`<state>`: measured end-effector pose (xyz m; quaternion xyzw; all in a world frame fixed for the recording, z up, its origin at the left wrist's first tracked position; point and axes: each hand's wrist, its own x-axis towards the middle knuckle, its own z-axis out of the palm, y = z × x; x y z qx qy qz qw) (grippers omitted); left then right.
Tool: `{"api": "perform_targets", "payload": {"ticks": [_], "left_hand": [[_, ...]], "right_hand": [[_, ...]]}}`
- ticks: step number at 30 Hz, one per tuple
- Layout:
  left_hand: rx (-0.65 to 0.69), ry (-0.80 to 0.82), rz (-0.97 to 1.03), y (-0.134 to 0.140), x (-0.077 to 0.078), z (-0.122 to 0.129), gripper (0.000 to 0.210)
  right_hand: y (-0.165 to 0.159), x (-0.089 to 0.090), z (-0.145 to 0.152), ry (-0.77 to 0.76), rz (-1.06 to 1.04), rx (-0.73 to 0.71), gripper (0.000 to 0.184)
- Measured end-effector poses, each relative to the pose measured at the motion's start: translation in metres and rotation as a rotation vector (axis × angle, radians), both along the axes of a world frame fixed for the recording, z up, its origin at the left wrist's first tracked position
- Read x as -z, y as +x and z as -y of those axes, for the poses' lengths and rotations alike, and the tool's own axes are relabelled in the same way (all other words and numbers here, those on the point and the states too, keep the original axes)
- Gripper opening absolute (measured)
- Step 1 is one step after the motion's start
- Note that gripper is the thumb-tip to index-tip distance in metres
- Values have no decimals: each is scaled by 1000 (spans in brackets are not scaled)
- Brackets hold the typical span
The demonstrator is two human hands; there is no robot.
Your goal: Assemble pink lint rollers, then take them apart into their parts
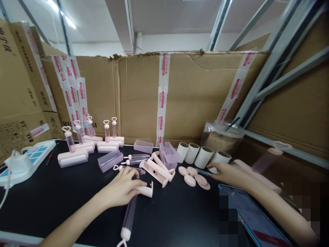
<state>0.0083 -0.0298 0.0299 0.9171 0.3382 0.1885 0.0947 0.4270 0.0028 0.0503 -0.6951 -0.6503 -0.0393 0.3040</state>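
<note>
My left hand (124, 188) is closed around the pink frame (145, 190) of a lint roller, its clear-tubed handle (130, 214) with a heart loop pointing toward me. Over on the right, my right hand (223, 172) reaches in with finger and thumb apart, beside a white paper roll (221, 157). A thin translucent strip (202, 171) ends near those fingertips; whether they touch it or the roll, I cannot tell. Round pink caps (190, 180) lie just left of that hand. Between my hands are loose pink frames (156, 171) and slim handles (136, 161).
Assembled lint rollers (73, 157) stand at the back left. Lilac clear covers (110, 160) lie mid-table. A phone (254, 212) is below my right forearm, near another lint roller (259, 175). A power strip (38, 157) sits left; cardboard (138, 99) walls the back.
</note>
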Motion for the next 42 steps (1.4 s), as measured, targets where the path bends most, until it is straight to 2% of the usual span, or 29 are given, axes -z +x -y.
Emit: {"api": "perform_targets", "payload": {"ticks": [3, 6, 8, 11, 14, 16, 17, 19, 22, 23, 26, 30, 32, 35, 38, 42], "left_hand": [[-177, 98, -89, 1, -5, 5, 27], [-295, 61, -237, 4, -6, 12, 51], [-306, 5, -282, 5, -6, 16, 54], [-295, -60, -267, 4, -5, 18, 32], [-240, -189, -135, 3, -8, 18, 16], [-144, -286, 4, 4, -10, 18, 19], [-87, -335, 74, 4, -11, 18, 23], [-5, -410, 191, 5, -10, 19, 29], [20, -413, 274, 5, -7, 15, 26], [26, -385, 286, 5, -6, 14, 25], [89, -322, 336, 3, -5, 8, 25], [143, -385, 445, 6, -5, 6, 17], [151, -421, 456, 7, -4, 7, 23], [157, -382, 359, 6, -1, 8, 30], [172, -361, 302, 4, 1, 9, 32], [228, -414, 337, 6, 0, 10, 31]], "right_hand": [[-2, 10, -6, -187, 95, -64, 18], [-3, 15, -9, -256, 168, -73, 15], [-4, 14, -9, -281, 200, -74, 12], [-5, 5, -6, -269, 222, -60, 9], [-12, -15, 4, -179, 228, -8, 11], [-23, -31, 17, -42, 95, 9, 19], [-32, -39, 26, 62, -69, -24, 25], [-55, -53, 44, 230, -506, -198, 37], [-98, -65, 68, 260, -855, -405, 26], [-111, -66, 73, 226, -951, -467, 23], [-147, -56, 79, 103, -1134, -627, 17], [-173, -24, 75, 59, -1167, -779, 10], [-178, -8, 73, 54, -1166, -798, 7], [-180, 10, 73, 59, -1164, -789, 6], [-181, 17, 75, 84, -1144, -787, 6], [-183, 18, 79, 80, -1110, -813, 5]]}}
